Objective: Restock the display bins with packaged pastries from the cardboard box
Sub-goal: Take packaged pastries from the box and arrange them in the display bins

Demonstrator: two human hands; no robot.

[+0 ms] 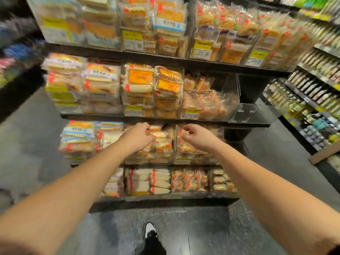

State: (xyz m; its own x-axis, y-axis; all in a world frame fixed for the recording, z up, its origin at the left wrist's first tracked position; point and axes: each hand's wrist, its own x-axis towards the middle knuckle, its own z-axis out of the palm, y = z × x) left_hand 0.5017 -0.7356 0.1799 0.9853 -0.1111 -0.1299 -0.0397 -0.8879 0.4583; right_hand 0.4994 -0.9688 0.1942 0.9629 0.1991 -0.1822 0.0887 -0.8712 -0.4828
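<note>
Both my hands reach into clear display bins (165, 156) on the third shelf of a black rack. My left hand (138, 137) has its fingers curled at the edge of a small packaged pastry (160, 134) in the middle bin. My right hand (197, 138) pinches the wrapper of another packaged pastry (186, 133) at the top of the bin to the right. Both packs sit among several similar ones, and motion blur hides the exact grip. A brown cardboard edge (324, 153), possibly the box, shows at the far right.
Shelves above and below hold bins packed with wrapped cakes and sandwiches. An empty clear bin (248, 112) sits at the right end of the second shelf. A shelf of bottles (303, 103) lines the right aisle. My shoe (149, 230) stands on the grey floor.
</note>
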